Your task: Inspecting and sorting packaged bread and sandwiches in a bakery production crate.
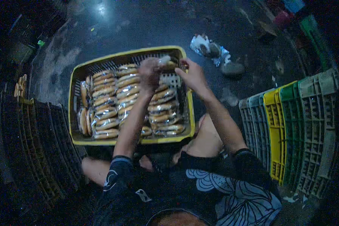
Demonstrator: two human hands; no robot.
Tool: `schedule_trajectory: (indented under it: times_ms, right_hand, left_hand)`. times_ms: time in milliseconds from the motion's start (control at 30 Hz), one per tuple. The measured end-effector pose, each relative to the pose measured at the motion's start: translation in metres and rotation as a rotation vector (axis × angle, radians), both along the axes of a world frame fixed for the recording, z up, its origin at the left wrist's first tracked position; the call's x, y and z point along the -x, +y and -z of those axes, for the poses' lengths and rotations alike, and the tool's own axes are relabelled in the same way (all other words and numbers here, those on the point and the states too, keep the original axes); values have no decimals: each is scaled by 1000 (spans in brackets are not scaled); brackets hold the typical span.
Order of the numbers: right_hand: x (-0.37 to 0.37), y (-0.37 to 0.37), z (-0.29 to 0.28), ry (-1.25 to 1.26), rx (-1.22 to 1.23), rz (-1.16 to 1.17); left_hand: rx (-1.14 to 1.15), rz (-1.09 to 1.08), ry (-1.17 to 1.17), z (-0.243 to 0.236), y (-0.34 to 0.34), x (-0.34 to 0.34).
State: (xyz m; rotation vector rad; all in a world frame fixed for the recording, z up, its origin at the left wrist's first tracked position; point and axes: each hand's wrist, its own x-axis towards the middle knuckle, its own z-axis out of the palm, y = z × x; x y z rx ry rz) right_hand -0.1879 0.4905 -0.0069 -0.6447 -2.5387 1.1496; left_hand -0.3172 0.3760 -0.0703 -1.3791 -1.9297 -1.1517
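Note:
A yellow-rimmed plastic crate (74,124) stands before me, holding rows of flat, browned bread rolls (105,97) in clear wrappers, stacked on edge. Over its far part is my left hand (150,73), blurred by motion, its fingers closed at the end of a wrapped bread roll (170,64). Just right of that roll, by the crate's far right corner, my right hand (193,75) has its thumb and fingers apart; whether they touch the wrapper is unclear. Below my hands, part of the crate's slotted floor shows.
Stacked crates in grey, yellow and green (277,132) rise on my right. Dark stacked crates (37,139) line the left. Beyond the crate, crumpled silvery packaging (210,49) and a dark rounded object (232,69) lie on the floor.

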Motion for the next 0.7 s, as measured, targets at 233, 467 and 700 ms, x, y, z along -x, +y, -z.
schedule_trajectory:
  times_ms: [233,467,700]
  right_hand:
    - [99,58,81,-290,-787,-196]
    - [97,30,92,-405,-838,-103]
    - [-28,-47,-75,-42,-191,-343]
  left_hand:
    - [844,-367,424,66,17,-30]
    - [984,-119,-317,63,-30,-34]
    - [-403,410,-1329,-56,-67,-90]
